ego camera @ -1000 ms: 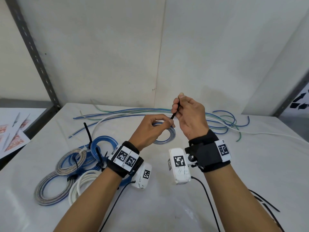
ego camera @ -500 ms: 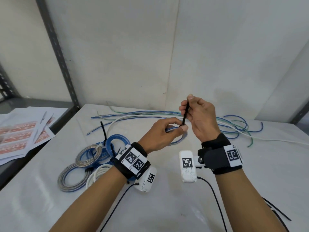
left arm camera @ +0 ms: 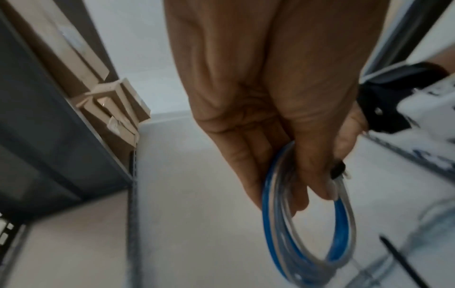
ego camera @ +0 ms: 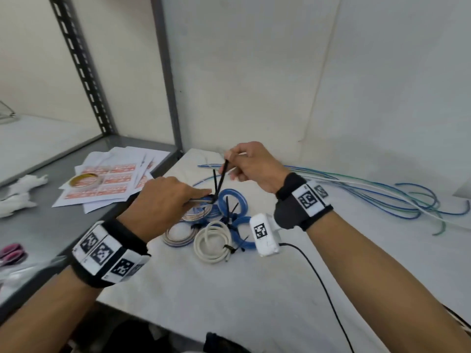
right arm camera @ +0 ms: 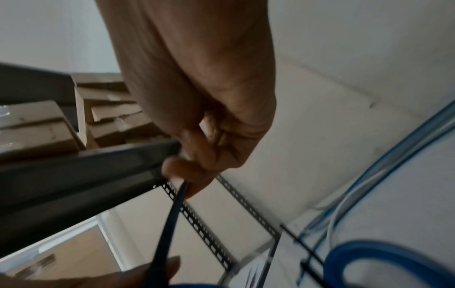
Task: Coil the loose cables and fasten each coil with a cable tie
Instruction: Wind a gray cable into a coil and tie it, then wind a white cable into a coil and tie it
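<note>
My left hand (ego camera: pixel 165 200) (left arm camera: pixel 283 155) grips a small coil of blue and grey cable (left arm camera: pixel 307 233) (ego camera: pixel 204 200), held just above the pile of tied coils. A black cable tie (ego camera: pixel 221 179) (right arm camera: pixel 172 224) runs up from that coil. My right hand (ego camera: pixel 244 161) (right arm camera: pixel 197 169) pinches the tie's free end between thumb and forefinger, above and to the right of the left hand. The tie's head sits by my left thumb (left arm camera: pixel 338 169). Loose blue, green and white cables (ego camera: pixel 382 194) lie on the white table (ego camera: pixel 254 301) to the right.
Several tied coils, among them a white coil (ego camera: pixel 211 240) and a blue coil (ego camera: pixel 234 202), lie below my hands. On the grey shelf to the left are printed sheets (ego camera: pixel 114 179), a tape roll (ego camera: pixel 85 180) and pink-handled scissors (ego camera: pixel 11 253). A metal upright (ego camera: pixel 168 80) stands behind.
Both hands have carried the coil and tie to the left, over the pile of tied coils. The head view has swung left. The right hand still pinches the tie's end.
</note>
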A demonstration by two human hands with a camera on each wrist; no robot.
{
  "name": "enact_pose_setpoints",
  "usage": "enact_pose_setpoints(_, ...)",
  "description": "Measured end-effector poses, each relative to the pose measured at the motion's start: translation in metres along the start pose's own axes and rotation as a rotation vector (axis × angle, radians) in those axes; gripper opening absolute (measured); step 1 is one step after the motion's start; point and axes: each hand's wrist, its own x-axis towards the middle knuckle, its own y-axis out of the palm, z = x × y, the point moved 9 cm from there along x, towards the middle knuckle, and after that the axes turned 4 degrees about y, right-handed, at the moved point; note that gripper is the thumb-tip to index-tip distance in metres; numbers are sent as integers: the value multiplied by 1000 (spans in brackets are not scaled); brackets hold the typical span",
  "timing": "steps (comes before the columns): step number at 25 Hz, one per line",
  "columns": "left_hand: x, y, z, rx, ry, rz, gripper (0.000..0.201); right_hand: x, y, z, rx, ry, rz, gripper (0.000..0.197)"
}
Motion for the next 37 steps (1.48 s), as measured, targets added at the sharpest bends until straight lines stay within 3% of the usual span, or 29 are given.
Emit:
enact_pose_setpoints(2, -24, 28, 18, 108, -69, 188, 39, 13, 35, -14, 6, 70, 39, 15)
enact_pose_setpoints(4, -50, 62, 25, 27, -112, 424, 43, 23, 64, -37, -92, 129, 68, 18)
enact_pose_setpoints(7, -73, 85, 19, -211, -130, 543, 58, 26, 87, -59, -294, 133, 170, 23)
enact_pose_setpoints(9, -70, 82, 19, -391, -150, 504, 73, 24, 86, -59, -409, 100, 227, 24)
enact_pose_setpoints(13, -19, 57, 46, -624, -307, 270, 47, 29, 44, -62, -416, 142, 265, 26)
enact_pose_setpoints(18, 77, 87, 101, -728, -566, 79, 46, 53, -45, -113, -379, 286, 69, 27)
enact_pose_setpoints(21, 119, 146, 127, -622, -631, 201, 34, 62, -83, -147, -440, 380, -12, 23)
enact_pose_setpoints(24, 134, 208, 127, -329, -652, 545, 43, 68, -107, -165, -496, 405, -56, 20)
enact_pose_setpoints(27, 139, 237, 113, -341, -621, 691, 41, 70, -117, -175, -510, 395, -54, 20)
enact_pose_setpoints(31, 139, 238, 95, -202, -541, 699, 20, 62, -119, -179, -489, 397, -34, 19)
enact_pose_setpoints(33, 153, 226, 93, -219, -583, 624, 13, 54, -125, -173, -486, 375, -55, 18)
enact_pose_setpoints(36, 186, 194, 95, -420, -579, 414, 16, 52, -149, -156, -418, 280, -247, 13)
enact_pose_setpoints(37, 195, 182, 90, -551, -557, 373, 16, 51, -161, -148, -393, 241, -359, 22)
